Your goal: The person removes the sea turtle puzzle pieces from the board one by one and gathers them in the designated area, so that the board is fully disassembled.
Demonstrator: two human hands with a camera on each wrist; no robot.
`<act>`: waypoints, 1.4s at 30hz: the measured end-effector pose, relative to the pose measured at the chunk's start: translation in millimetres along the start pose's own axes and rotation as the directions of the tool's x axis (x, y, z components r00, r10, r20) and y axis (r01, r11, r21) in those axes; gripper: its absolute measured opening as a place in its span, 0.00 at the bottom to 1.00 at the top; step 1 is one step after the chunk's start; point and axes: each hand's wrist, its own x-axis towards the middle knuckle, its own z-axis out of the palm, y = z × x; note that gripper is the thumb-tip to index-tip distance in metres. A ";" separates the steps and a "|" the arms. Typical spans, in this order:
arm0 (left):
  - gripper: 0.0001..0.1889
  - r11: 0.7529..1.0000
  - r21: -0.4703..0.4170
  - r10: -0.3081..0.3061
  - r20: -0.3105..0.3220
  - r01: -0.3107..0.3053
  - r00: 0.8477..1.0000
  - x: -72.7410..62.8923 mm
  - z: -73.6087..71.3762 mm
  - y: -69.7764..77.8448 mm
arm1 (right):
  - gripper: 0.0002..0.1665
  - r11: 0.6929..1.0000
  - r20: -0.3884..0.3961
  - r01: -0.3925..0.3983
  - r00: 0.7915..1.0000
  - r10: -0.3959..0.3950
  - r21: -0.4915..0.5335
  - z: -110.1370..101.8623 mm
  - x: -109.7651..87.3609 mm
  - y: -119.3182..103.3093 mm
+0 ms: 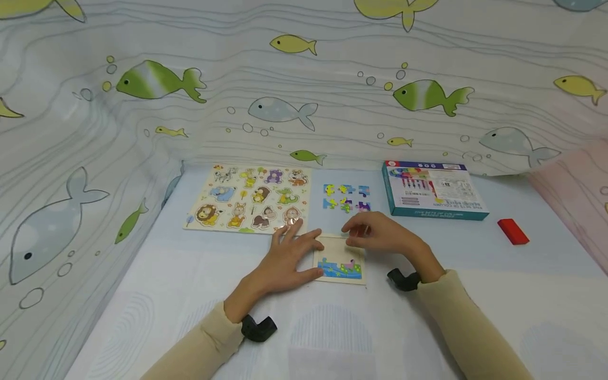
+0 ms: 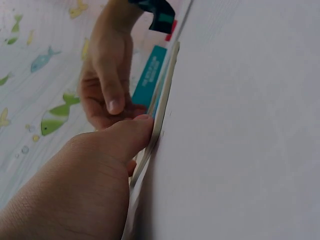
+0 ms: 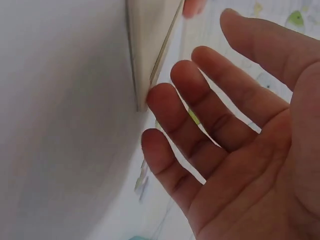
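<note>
A small wooden jigsaw tray [image 1: 339, 281] lies before me, its lower part filled with blue pieces and a pink-and-green figure. My left hand [image 1: 290, 262] rests along the tray's left side, fingers spread. Its thumb touches the tray's edge [image 2: 159, 117] in the left wrist view, and another fingertip lies by the upper left corner. Over the tray's upper right corner hovers my right hand [image 1: 382, 232]. In the right wrist view its fingers [image 3: 187, 82] are loosely bent and apart from the thumb, with nothing between them. Behind the tray lie several loose jigsaw pieces [image 1: 345, 205].
A large animal puzzle board [image 1: 198, 217] lies at the back left, its near edge beside my left fingertips. At the back right is a teal-edged box [image 1: 437, 190]. A red block [image 1: 513, 231] lies right of it. A fish-patterned sheet [image 1: 347, 137] rises behind the table.
</note>
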 end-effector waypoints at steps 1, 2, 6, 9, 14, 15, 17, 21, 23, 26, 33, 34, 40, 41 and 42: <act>0.25 1.000 0.005 0.002 -0.002 -0.002 1.000 0.3 -0.1 0.0 | 0.17 1.000 0.022 0.007 1.000 -0.007 -0.001 1.8 0.3 -2.3; 0.25 1.000 0.009 0.003 -0.003 -0.003 1.000 0.6 -0.1 -0.2 | 0.17 1.000 0.042 0.008 0.999 -0.008 -0.001 3.7 0.8 -4.6; 0.26 1.000 0.010 0.011 -0.005 -0.011 1.000 1.0 -0.6 -0.3 | 0.16 0.999 0.119 0.030 0.992 -0.033 0.025 11.1 2.0 -12.8; 0.26 1.000 0.008 0.013 -0.006 -0.013 1.000 1.0 -0.9 -0.1 | 0.16 0.997 0.162 0.060 0.985 -0.065 0.039 18.0 2.1 -15.2; 0.26 1.000 0.009 0.015 -0.002 -0.015 1.000 1.1 -1.2 -0.6 | 0.17 0.997 0.179 0.074 0.981 -0.071 -0.009 28.8 2.2 -20.9; 0.26 1.000 0.010 0.017 -0.003 -0.017 1.000 1.0 -1.4 -0.6 | 0.18 0.997 0.179 0.076 0.981 -0.070 -0.023 30.6 2.4 -22.9; 0.26 1.000 0.011 0.018 -0.003 -0.018 1.000 0.9 -2.1 -0.6 | 0.19 0.995 0.180 0.088 0.980 -0.080 -0.039 33.5 2.7 -25.8; 0.26 1.000 0.013 0.021 -0.010 -0.020 1.000 0.8 -3.8 0.6 | 0.20 0.992 0.192 0.108 0.977 -0.095 -0.060 36.9 3.4 -30.1; 0.25 1.000 0.015 0.023 -0.013 -0.023 1.000 0.9 -4.0 1.0 | 0.20 0.992 0.196 0.111 0.976 -0.098 -0.058 38.0 3.3 -30.5; 0.26 0.999 0.015 0.028 -0.016 -0.028 0.999 0.9 -3.2 1.0 | 0.19 0.993 0.204 0.110 0.974 -0.098 -0.047 38.2 2.3 -31.6; 0.26 1.000 0.008 0.020 -0.011 -0.020 1.000 0.0 -1.3 0.6 | 0.20 0.995 0.210 0.097 0.974 -0.090 -0.022 40.2 1.2 -33.6; 0.27 1.000 0.005 0.019 -0.009 -0.019 1.000 0.0 -1.2 0.6 | 0.20 0.996 0.211 0.090 0.974 -0.083 -0.023 40.8 1.4 -33.8; 0.33 0.999 0.015 0.029 -0.014 -0.029 0.999 0.1 -0.1 -0.7 | 0.19 0.995 0.209 0.099 0.974 -0.090 -0.034 41.9 1.4 -34.0; 0.33 0.999 0.021 0.035 -0.018 -0.035 0.999 0.3 0.1 -1.1 | 0.19 0.994 0.208 0.100 0.974 -0.091 -0.032 41.9 1.5 -33.9; 0.34 0.999 0.023 0.042 -0.024 -0.042 0.999 0.6 0.1 -1.3 | 0.19 0.994 0.207 0.100 0.974 -0.092 -0.031 42.0 1.6 -33.8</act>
